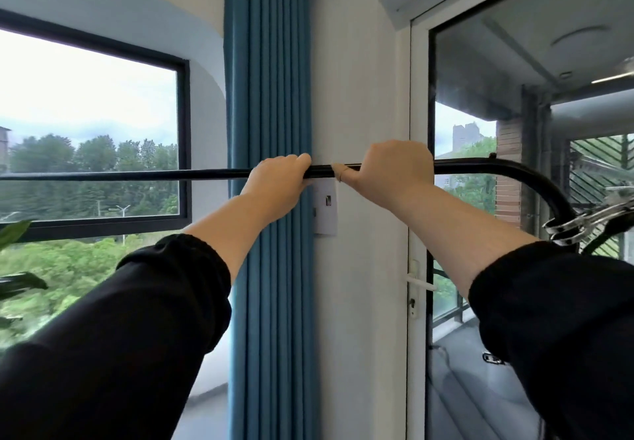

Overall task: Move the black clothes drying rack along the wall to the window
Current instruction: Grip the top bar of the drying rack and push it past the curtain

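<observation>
A blue pleated curtain (271, 96) hung gathered in the corner, running from the ceiling out of sight below. Just to its right, a white switch plate (326, 208) sat on the white wall (356, 79). Further right stood a white-framed glass door (420, 165), its white lever handle (419, 283) pointing right above a small keyhole. Through the glass, a red brick pillar (508, 172) rose on the balcony, with grey towers and trees behind it. Shiny metal clips (583, 221) hung at the right edge. Green houseplant leaves (13, 233) poked in at the far left, and outside, treetops and a street lamp (122, 209) stood under an overcast sky.
</observation>
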`<state>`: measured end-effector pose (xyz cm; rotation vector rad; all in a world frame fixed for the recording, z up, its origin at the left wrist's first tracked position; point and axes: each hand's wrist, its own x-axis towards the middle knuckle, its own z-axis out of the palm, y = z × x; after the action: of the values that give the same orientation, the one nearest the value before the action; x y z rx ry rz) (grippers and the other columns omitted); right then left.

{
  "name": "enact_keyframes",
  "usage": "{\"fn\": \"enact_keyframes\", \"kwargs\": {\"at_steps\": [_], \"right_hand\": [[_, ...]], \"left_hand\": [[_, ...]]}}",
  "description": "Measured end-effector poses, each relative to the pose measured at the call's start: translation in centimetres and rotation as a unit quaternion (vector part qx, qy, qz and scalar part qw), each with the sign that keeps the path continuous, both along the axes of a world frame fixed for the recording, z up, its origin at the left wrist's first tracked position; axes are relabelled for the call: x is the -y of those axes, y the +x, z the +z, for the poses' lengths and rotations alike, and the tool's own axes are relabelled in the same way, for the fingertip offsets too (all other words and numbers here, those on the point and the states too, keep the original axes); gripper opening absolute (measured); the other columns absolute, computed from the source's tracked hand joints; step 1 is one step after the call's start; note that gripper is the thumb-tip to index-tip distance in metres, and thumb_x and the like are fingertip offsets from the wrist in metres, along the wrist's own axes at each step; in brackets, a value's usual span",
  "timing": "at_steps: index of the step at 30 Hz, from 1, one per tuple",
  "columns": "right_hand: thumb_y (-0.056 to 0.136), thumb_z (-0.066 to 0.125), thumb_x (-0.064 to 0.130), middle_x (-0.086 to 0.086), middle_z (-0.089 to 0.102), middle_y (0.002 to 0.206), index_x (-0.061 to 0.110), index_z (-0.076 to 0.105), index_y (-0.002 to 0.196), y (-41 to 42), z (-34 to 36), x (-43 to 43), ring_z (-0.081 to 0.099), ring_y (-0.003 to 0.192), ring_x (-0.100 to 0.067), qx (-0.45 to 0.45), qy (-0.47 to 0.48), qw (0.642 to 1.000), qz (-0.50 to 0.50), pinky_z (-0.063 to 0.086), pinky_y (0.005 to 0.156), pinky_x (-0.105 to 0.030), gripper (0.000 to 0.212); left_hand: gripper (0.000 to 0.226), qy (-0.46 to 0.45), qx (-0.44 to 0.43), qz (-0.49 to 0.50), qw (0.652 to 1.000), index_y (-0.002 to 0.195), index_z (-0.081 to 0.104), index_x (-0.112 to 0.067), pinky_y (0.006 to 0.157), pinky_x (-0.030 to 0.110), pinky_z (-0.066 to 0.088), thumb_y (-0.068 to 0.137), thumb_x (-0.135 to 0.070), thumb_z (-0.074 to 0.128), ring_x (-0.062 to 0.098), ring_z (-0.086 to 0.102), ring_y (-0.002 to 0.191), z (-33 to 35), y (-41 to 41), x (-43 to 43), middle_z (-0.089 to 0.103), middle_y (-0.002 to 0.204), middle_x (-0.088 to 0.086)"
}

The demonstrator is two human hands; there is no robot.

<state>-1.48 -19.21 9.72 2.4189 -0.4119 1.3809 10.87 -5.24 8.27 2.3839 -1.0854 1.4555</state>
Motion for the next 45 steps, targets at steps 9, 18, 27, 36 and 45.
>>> {"fn": "enact_keyframes", "kwargs": {"at_steps": [9,18,27,36,45], "right_hand": [[0.084,0.034,0.074,0.002,0.032,0.044,0.014,0.033,0.047,4.9,-0.1,0.1,0.027,0.039,-0.015,-0.001,-0.069,0.997,0.02,0.019,0.043,-0.022,0.071],[0.083,0.03,0.075,0.003,0.031,0.044,0.014,0.031,0.048,10.8,0.3,-1.5,0.026,0.037,-0.014,0.01,-0.101,0.994,0.031,0.019,0.043,-0.02,0.071],[0.081,0.024,0.077,0.004,0.034,0.046,0.015,0.034,0.05,19.6,0.5,-4.2,0.027,0.038,-0.014,0.002,-0.102,0.993,0.053,0.018,0.043,-0.022,0.07],[0.079,0.025,0.079,0.003,0.037,0.048,0.014,0.038,0.053,28.7,0.2,-5.3,0.03,0.039,-0.013,0.004,-0.088,0.993,0.073,0.02,0.042,-0.022,0.071],[0.083,0.031,0.076,0.003,0.035,0.047,0.015,0.036,0.051,36.8,0.7,-2.5,0.031,0.04,-0.014,0.032,-0.094,0.988,0.114,0.02,0.043,-0.023,0.07]], "left_hand": [[0.014,0.024,0.043,0.059,0.997,0.084,0.034,-0.014,0.057,0.035,0.033,0.096,-0.017,0.041,0.023,0.044,0.061,0.5,4.8,-0.9,0.045,0.071,0.0],[0.005,0.04,0.058,0.106,0.992,0.09,0.041,-0.011,0.055,0.034,0.036,0.095,-0.013,0.042,0.023,0.044,0.057,0.8,10.4,-3.0,0.048,0.07,0.002],[0.003,0.06,0.071,0.126,0.988,0.094,0.044,-0.011,0.057,0.034,0.044,0.095,-0.014,0.044,0.023,0.054,0.06,1.2,18.4,-7.0,0.058,0.074,0.004],[0.014,0.056,0.087,0.2,0.974,0.096,0.041,-0.013,0.054,0.03,0.032,0.09,-0.005,0.051,0.019,0.045,0.06,0.6,26.7,-8.4,0.049,0.073,0.0],[0.017,0.059,0.109,0.215,0.969,0.101,0.041,-0.011,0.056,0.03,0.029,0.089,-0.001,0.048,0.021,0.044,0.058,1.2,33.6,-6.5,0.046,0.073,0.001]]}}
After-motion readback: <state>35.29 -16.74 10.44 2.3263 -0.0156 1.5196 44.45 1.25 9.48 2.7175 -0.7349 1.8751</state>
